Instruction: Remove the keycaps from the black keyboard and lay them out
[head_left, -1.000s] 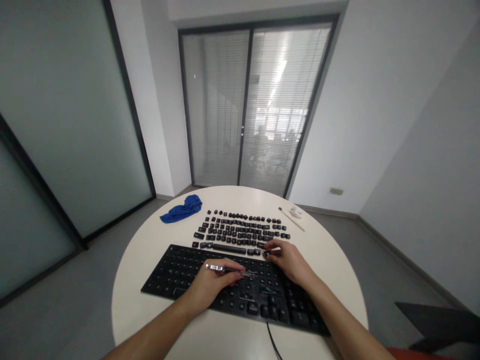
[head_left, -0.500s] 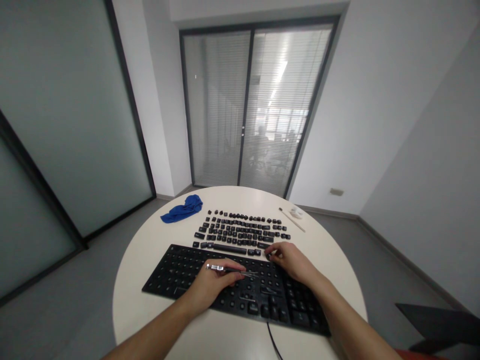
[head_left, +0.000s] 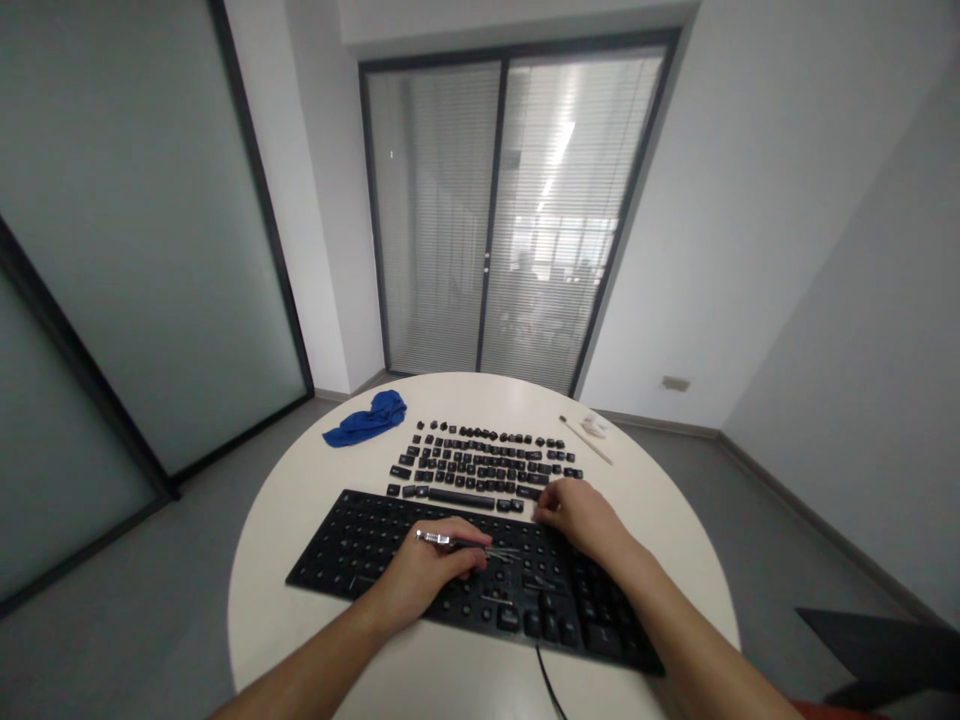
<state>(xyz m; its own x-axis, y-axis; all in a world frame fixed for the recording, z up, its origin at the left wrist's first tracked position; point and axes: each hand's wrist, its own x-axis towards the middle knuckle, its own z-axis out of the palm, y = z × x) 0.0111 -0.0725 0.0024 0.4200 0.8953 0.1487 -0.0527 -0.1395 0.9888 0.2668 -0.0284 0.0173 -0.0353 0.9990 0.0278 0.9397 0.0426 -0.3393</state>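
Observation:
A black keyboard lies across the table with many of its keycaps off. My left hand rests over its middle, closed around a keycap puller whose thin wire prongs point right. Behind the keyboard, loose black keycaps are laid out in rows, with the long spacebar in the nearest row. At the right end of that row my right hand has its fingertips pinched together, low over the table. Whatever is between those fingertips is hidden.
A blue cloth lies at the back left of the round white table. At the back right are a thin brush and a small crumpled white item. A black cable runs off the near edge.
My right hand has shifted slightly, and the small dark keycap seen at its fingertips before is now out of sight. My left hand keeps the puller in nearly the same place.

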